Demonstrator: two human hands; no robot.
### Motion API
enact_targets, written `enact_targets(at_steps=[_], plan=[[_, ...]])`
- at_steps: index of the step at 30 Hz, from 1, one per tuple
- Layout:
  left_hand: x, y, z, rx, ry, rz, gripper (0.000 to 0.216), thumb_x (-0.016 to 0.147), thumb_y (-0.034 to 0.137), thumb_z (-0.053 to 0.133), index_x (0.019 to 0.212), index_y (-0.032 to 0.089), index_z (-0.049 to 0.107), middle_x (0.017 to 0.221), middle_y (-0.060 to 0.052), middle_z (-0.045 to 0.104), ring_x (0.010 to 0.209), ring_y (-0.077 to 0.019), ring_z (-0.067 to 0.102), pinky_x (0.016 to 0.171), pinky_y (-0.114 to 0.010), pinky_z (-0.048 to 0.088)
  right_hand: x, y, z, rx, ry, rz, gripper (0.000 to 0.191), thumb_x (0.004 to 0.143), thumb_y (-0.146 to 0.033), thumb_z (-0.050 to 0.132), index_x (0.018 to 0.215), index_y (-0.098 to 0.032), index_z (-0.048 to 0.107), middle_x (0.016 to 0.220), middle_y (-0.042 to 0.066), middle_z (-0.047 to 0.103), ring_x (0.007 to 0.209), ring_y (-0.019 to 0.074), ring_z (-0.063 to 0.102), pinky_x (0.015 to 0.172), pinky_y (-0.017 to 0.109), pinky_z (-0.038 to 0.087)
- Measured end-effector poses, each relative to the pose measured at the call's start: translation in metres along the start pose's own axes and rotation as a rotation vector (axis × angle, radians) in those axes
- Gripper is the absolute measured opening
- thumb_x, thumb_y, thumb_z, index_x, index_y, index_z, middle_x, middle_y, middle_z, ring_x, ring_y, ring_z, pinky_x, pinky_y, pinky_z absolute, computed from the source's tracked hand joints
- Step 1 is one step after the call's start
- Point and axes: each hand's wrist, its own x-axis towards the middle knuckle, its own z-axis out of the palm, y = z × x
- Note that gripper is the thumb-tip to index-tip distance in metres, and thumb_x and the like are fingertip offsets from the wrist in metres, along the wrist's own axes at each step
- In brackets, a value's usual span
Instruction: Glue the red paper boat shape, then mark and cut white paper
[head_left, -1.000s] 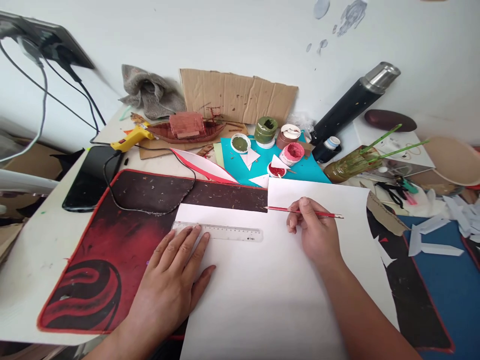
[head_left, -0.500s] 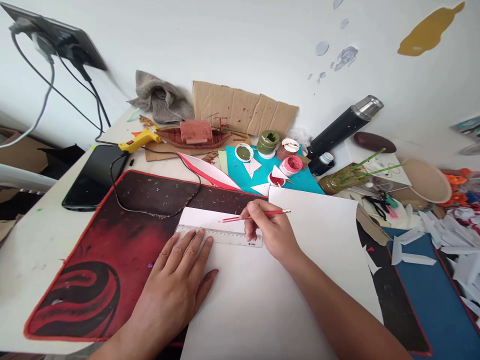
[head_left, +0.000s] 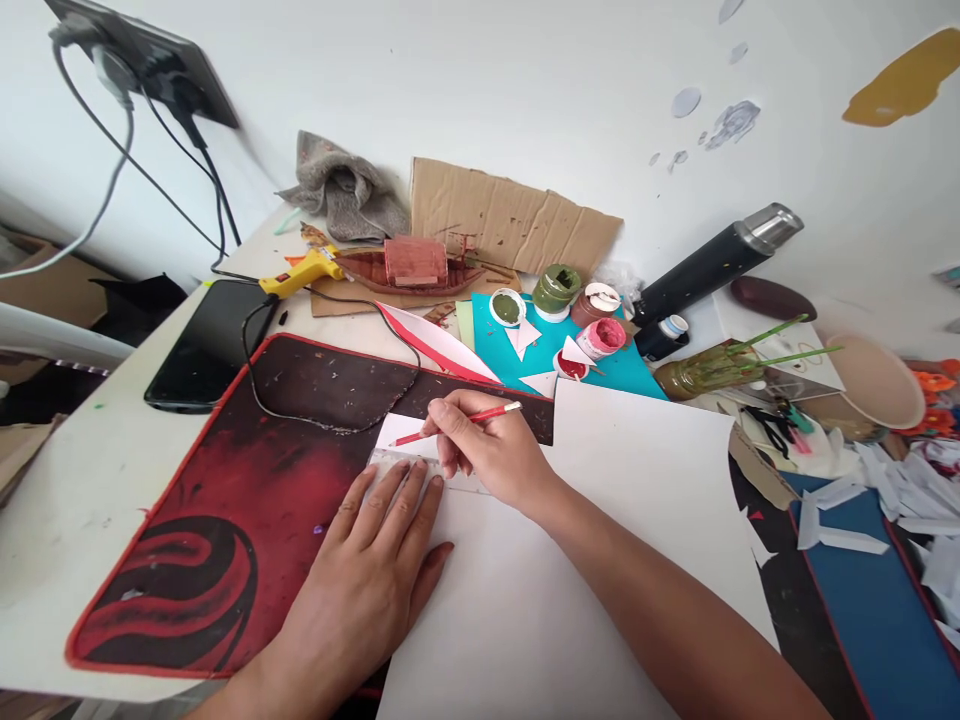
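Observation:
My left hand (head_left: 367,570) lies flat with its fingers spread, pressing the left end of a clear plastic ruler (head_left: 401,462) onto a large white sheet of paper (head_left: 600,520). My right hand (head_left: 491,455) is closed round a red pencil (head_left: 457,422). The pencil's tip points left and rests on the paper's upper left corner, just above the ruler's edge. This hand hides the ruler's right half. The paper lies partly on a red and black desk mat (head_left: 225,510).
At the back stand several open paint pots (head_left: 559,290) on a teal sheet (head_left: 622,365), a model boat (head_left: 412,268), a yellow glue gun (head_left: 304,275), cardboard (head_left: 514,215) and a black flask (head_left: 712,265). A phone (head_left: 206,345) lies left. Paper scraps (head_left: 847,510) cover the right.
My right hand has carried the pencil leftwards across the sheet to its upper left corner, over the ruler. The left hand has stayed on the ruler. The camera has shifted slightly.

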Motion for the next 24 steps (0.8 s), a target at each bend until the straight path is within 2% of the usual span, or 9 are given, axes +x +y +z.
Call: enact_targets(at_steps=[10, 24], plan=[[-0.001, 0.001, 0.002, 0.002, 0.011, -0.014, 0.048, 0.112, 0.041, 0.049, 0.141, 0.009, 0.07, 0.139, -0.017, 0.078, 0.128, -0.0402, 0.071, 0.125, -0.056, 0.039, 0.009, 0.009, 0.009, -0.024, -0.035, 0.069, 0.044, 0.102, -0.06, 0.067, 0.087, -0.019, 0.071, 0.063, -0.003, 0.063, 0.053, 0.0114, 0.06, 0.05, 0.023, 0.044], [-0.001, 0.0, 0.001, 0.03, -0.013, 0.016, 0.048, 0.109, 0.037, 0.055, 0.144, 0.008, 0.068, 0.141, -0.02, 0.077, 0.13, -0.0396, 0.069, 0.127, -0.056, 0.036, 0.012, 0.014, 0.009, -0.034, -0.033, 0.1, 0.045, 0.101, -0.062, 0.068, 0.087, -0.02, 0.071, 0.064, -0.003, 0.063, 0.055, 0.0118, 0.06, 0.051, 0.023, 0.046]])
